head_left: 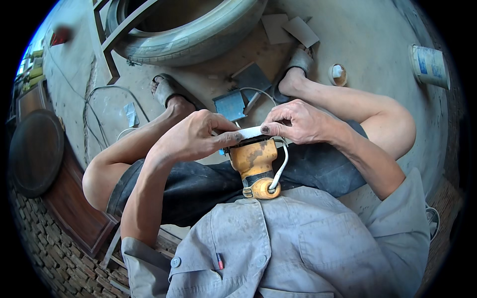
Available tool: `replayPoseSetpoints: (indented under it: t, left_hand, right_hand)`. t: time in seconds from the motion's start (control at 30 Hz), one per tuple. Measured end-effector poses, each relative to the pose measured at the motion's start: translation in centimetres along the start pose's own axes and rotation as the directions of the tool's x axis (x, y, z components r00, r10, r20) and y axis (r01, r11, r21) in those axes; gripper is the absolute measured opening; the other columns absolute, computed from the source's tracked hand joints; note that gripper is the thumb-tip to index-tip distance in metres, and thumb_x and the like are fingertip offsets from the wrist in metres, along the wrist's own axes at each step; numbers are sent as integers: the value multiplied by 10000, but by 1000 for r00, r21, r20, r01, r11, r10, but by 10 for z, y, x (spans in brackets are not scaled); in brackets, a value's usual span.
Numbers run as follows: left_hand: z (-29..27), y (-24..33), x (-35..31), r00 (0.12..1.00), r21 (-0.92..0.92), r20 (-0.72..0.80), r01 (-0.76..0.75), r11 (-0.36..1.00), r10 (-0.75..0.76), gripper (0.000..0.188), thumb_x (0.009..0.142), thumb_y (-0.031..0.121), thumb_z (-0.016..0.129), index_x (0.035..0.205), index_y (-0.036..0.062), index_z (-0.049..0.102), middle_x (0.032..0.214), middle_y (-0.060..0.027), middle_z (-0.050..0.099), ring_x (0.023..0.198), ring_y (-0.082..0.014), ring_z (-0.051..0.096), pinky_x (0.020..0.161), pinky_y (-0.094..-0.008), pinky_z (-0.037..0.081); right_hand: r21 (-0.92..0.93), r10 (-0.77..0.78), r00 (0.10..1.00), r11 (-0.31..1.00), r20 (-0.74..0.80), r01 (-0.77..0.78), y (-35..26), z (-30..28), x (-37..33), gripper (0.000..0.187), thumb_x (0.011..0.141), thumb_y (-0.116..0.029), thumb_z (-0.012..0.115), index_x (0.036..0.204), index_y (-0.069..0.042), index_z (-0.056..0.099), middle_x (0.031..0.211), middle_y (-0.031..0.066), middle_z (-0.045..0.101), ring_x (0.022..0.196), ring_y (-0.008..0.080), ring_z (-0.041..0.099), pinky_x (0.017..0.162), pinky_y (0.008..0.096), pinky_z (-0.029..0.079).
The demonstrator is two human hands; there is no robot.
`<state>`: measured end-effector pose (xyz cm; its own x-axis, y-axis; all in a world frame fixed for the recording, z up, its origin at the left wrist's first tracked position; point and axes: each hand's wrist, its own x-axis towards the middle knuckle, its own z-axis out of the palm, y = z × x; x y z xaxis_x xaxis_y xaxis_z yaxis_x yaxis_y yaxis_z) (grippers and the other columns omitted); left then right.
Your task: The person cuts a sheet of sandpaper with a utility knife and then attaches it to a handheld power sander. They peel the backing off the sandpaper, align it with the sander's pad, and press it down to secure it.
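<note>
A yellow, worn power sander stands on my lap with its base up and its white cord looping from the handle end. Across its base lies a white strip of sandpaper. My left hand pinches the strip's left end between thumb and fingers. The strip's right end is pressed down under the fingertips of my right hand. Both hands sit right over the sander's base, which they partly hide.
A large tyre lies on the concrete floor ahead of my feet. Blue-grey metal plates and sandpaper sheets lie between my feet. A tape roll and a tin can sit right. Dark wooden furniture stands left.
</note>
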<state>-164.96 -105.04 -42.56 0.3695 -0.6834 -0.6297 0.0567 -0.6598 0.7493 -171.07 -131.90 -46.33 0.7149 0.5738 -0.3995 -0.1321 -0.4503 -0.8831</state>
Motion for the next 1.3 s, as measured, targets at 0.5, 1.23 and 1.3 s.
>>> replayPoseSetpoints:
  t: [0.5,1.23,1.3]
  left_hand:
    - [3,-2,-2,991,24,-34,-125,992,126,302,907,199,673,1138,24,756,947,-162,732,807,-240,684,765,-359,548]
    - [15,-5,0,984,18,-172,-36,999,39,261,902,247,737,1016,18,792,880,-120,735,756,-217,703,690,-346,559]
    - [19,-4,-2,980,16,-183,-80,997,82,249,919,225,714,1032,16,787,901,-122,733,770,-220,703,700,-353,562]
  right_hand:
    - [-145,-191,976,974,-100,176,-1,9,-3,265,959,-260,664,1022,-19,753,861,180,717,787,335,688,700,406,538]
    - [-106,-169,983,981,-68,162,3,5,1,238,955,-216,655,1042,-23,762,803,192,701,750,335,679,677,423,520]
    - [-145,-182,981,975,-65,171,4,6,-2,237,956,-226,657,1049,-34,761,804,183,696,753,339,673,676,427,517]
